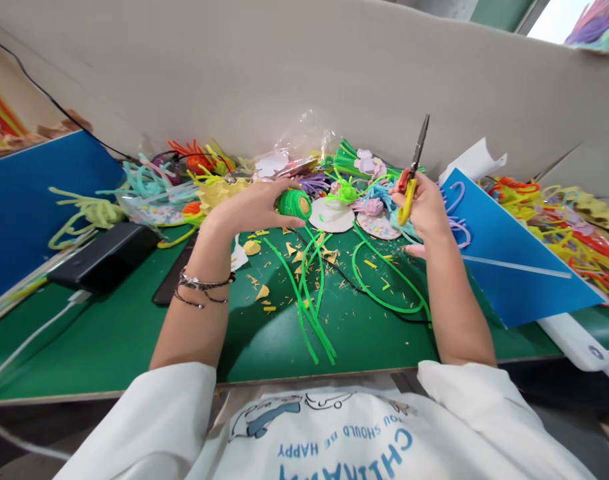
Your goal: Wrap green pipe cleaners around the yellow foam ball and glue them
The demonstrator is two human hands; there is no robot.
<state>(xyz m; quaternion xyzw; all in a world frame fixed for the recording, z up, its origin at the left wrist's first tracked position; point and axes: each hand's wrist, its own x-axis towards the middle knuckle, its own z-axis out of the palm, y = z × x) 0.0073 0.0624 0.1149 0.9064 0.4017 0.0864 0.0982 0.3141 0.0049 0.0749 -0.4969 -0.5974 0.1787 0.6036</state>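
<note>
My left hand (251,205) curls its thumb and fingers around a bright green roll (290,201) with a tan round end; I cannot tell exactly what the roll is. In my right hand (427,208) is a pair of scissors (413,173) with red and yellow handles, its blades pointing up and away and looking closed. Long green pipe cleaners (309,303) lie on the table between my arms, below the roll. A round white disc (333,217) lies just right of the roll, beside a speckled pink disc (377,225).
Yellow scraps (263,292) litter the green table (254,350). Colourful pipe-cleaner pieces (151,179) crowd the back against a pale wall. A black power bank (104,257) and a blue board (44,193) stand left; another blue board (519,267) leans right, above a white device (579,343).
</note>
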